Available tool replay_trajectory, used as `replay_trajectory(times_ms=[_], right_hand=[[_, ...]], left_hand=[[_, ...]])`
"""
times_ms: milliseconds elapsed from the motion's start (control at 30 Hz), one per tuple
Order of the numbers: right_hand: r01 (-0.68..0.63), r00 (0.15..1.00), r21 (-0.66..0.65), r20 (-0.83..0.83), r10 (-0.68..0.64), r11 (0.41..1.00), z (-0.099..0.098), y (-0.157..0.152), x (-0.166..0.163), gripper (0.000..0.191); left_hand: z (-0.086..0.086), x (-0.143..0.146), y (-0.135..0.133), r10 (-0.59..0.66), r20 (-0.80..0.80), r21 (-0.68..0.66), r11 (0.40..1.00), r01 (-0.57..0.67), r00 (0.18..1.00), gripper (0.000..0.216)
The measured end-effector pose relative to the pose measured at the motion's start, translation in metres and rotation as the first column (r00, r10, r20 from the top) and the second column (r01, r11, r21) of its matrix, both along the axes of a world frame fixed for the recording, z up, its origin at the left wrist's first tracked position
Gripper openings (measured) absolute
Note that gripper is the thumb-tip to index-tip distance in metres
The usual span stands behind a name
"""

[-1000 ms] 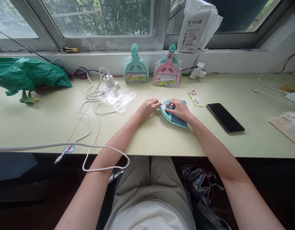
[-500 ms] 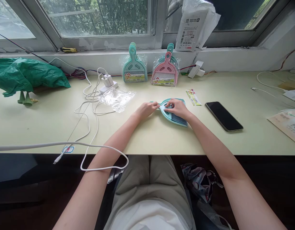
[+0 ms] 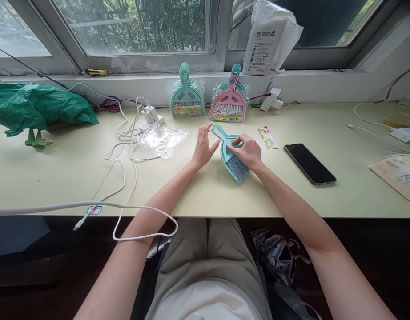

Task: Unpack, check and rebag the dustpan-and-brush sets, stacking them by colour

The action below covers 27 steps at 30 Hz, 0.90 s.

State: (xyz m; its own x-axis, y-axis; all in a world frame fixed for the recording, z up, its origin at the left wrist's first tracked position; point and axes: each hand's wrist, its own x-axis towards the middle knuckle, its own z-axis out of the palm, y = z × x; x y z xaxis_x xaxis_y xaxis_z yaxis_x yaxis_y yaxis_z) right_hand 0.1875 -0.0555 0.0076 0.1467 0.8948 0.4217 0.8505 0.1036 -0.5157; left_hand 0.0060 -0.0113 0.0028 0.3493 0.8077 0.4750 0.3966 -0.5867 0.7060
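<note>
A small turquoise dustpan-and-brush set [image 3: 226, 153] with grey-blue bristles is tilted above the pale table, its looped handle towards the far left. My right hand [image 3: 247, 152] grips it around the middle, thumb on the brush side. Just left of the handle, my left hand [image 3: 203, 146] has its fingers raised and its thumb apart, holding nothing. Whether a fingertip brushes the handle loop I cannot tell. A printed label card [image 3: 267, 137] lies right of my right hand.
Wrapped turquoise sets [image 3: 187, 95] and a wrapped pink set [image 3: 229, 102] lean on the wall. Crumpled clear plastic [image 3: 163, 140] and white cables [image 3: 134, 178] lie to the left. A phone [image 3: 310, 163] rests at the right; a green bag [image 3: 41, 106] is at far left.
My left hand has let go of the handle and opened. The set has turned, its handle swinging away from me and its bristles towards me, still in my right hand.
</note>
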Motion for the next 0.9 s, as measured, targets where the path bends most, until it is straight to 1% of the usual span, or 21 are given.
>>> replay_trajectory(times_ms=[33,67,100,133,167,200,233,300,367,400,433,467,500,533,567,633,700,767,800,900], right_hand=[[0.032,0.999,0.02,-0.012,-0.031,0.999,0.0,-0.001,-0.001,0.018],[0.06,0.998,0.036,-0.021,-0.059,0.998,-0.001,-0.001,-0.002,0.018],[0.086,0.996,0.049,-0.026,-0.085,0.995,-0.001,-0.001,-0.003,0.018],[0.106,0.994,0.058,-0.029,-0.104,0.993,-0.002,-0.002,-0.003,0.018],[0.113,0.993,0.062,-0.03,-0.112,0.992,-0.003,-0.001,-0.003,0.018],[0.104,0.994,0.061,-0.032,-0.102,0.993,-0.003,-0.001,-0.002,0.018],[0.078,0.996,0.057,-0.04,-0.076,0.995,-0.003,0.001,-0.001,0.018],[0.003,0.997,0.051,-0.083,0.002,0.999,-0.003,0.005,0.005,0.019],[-0.017,0.99,0.061,-0.141,0.026,0.998,-0.004,0.013,0.017,0.025],[0.016,0.988,0.066,-0.157,-0.005,0.998,-0.006,0.017,0.025,0.027],[0.074,0.986,0.067,-0.153,-0.063,0.995,-0.009,0.021,0.034,0.027],[0.135,0.984,0.065,-0.124,-0.127,0.989,-0.013,0.025,0.044,0.026],[0.186,0.98,0.05,-0.077,-0.182,0.981,-0.018,0.028,0.055,0.027],[0.236,0.971,0.022,-0.036,-0.235,0.971,-0.024,0.032,0.065,0.031],[0.277,0.961,-0.022,-0.002,-0.277,0.961,-0.03,0.035,0.075,0.037],[0.309,0.951,-0.121,0.041,-0.306,0.944,-0.042,0.04,0.09,0.046],[0.274,0.962,-0.175,0.044,-0.271,0.946,-0.049,0.043,0.096,0.043],[0.202,0.979,-0.201,0.03,-0.2,0.958,-0.051,0.044,0.094,0.035],[0.155,0.988,-0.209,0.017,-0.154,0.966,-0.05,0.044,0.091,0.032],[-0.008,0.999,-0.199,-0.037,0.001,0.98,-0.044,0.042,0.082,0.028]], left_hand=[[0.002,0.004,-0.004,-0.061,0.07,-0.171,0.983,0.072,0.996,0.062],[0.003,0.008,-0.008,-0.131,0.138,-0.336,0.926,0.171,0.982,0.067],[0.003,0.011,-0.013,-0.196,0.205,-0.469,0.84,0.272,0.959,0.071],[0.003,0.013,-0.017,-0.246,0.265,-0.558,0.75,0.357,0.932,0.074],[0.003,0.015,-0.02,-0.275,0.314,-0.608,0.676,0.415,0.909,0.075],[0.002,0.016,-0.022,-0.285,0.349,-0.633,0.631,0.449,0.893,0.074],[0.001,0.017,-0.023,-0.28,0.372,-0.642,0.611,0.463,0.885,0.071],[-0.001,0.015,-0.019,-0.228,0.394,-0.658,0.606,0.447,0.89,0.065],[-0.003,0.01,-0.009,-0.111,0.396,-0.692,0.616,0.375,0.912,0.064],[-0.004,0.006,-0.002,-0.045,0.389,-0.713,0.617,0.332,0.92,0.063],[-0.005,0.002,0.005,0.025,0.375,-0.738,0.613,0.282,0.927,0.059],[-0.006,-0.003,0.011,0.072,0.364,-0.754,0.608,0.249,0.929,0.055],[-0.006,-0.009,0.017,0.108,0.368,-0.751,0.62,0.227,0.923,0.053],[-0.006,-0.014,0.023,0.122,0.374,-0.738,0.64,0.216,0.919,0.05],[-0.006,-0.019,0.027,0.119,0.374,-0.713,0.672,0.203,0.92,0.048],[-0.006,-0.029,0.033,0.112,0.325,-0.658,0.74,0.139,0.939,0.046],[-0.006,-0.037,0.037,0.125,0.245,-0.607,0.793,0.052,0.961,0.045],[-0.006,-0.043,0.04,0.155,0.209,-0.572,0.82,-0.008,0.966,0.044],[-0.007,-0.045,0.041,0.168,0.222,-0.564,0.826,-0.014,0.96,0.044],[-0.008,-0.048,0.045,0.185,0.312,-0.564,0.825,0.025,0.932,0.048]])
